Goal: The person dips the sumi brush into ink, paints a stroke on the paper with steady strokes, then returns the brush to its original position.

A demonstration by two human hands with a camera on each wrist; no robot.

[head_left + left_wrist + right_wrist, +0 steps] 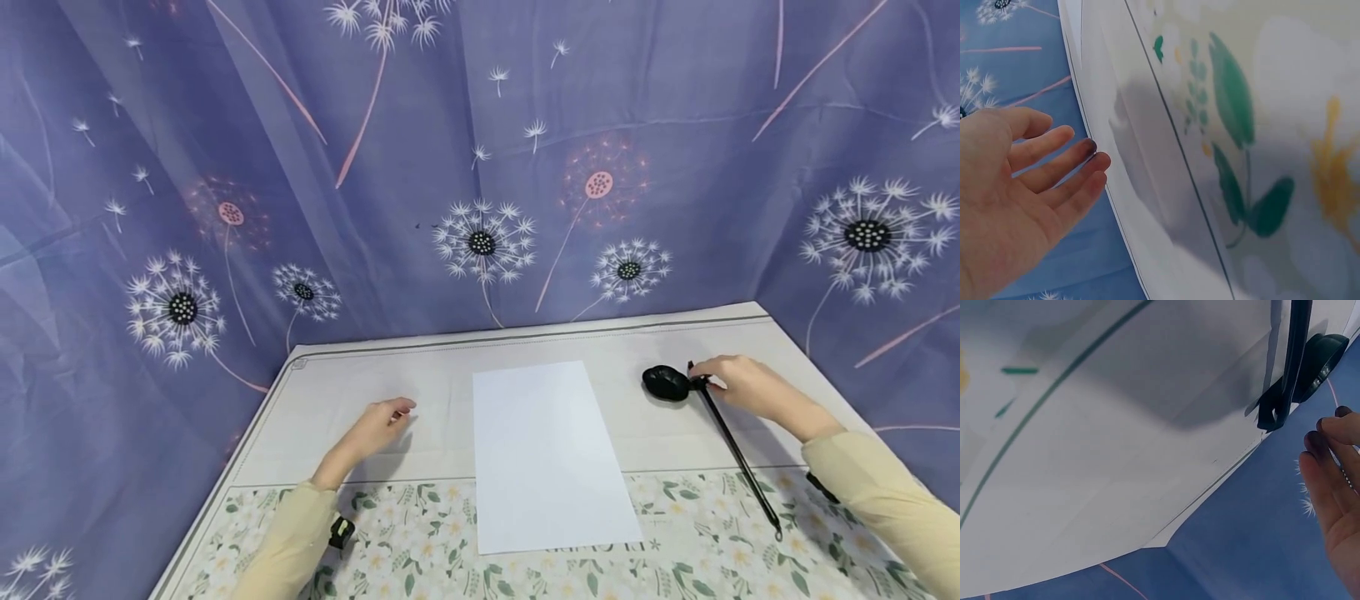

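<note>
On the right of the table lies a long black stick (738,458), with a small loop at its near end like a writing brush. Its far end rests by a glossy black rounded dish (666,383), also seen as a dark dish (1325,362) in the right wrist view. My right hand (738,383) hovers beside that end, fingers loosely bent; the right wrist view shows a gap between fingers and stick. My left hand (380,422) hangs over the pale table with relaxed fingers and nothing in them. Dark stains mark fingertips (1088,147) on the left hand and fingertips (1316,444) on the right.
A blank white sheet of paper (551,458) lies between the hands. The tablecloth (405,533) has a floral front part and a plain pale back part. Purple dandelion curtains (390,275) stand behind and at both sides of the table.
</note>
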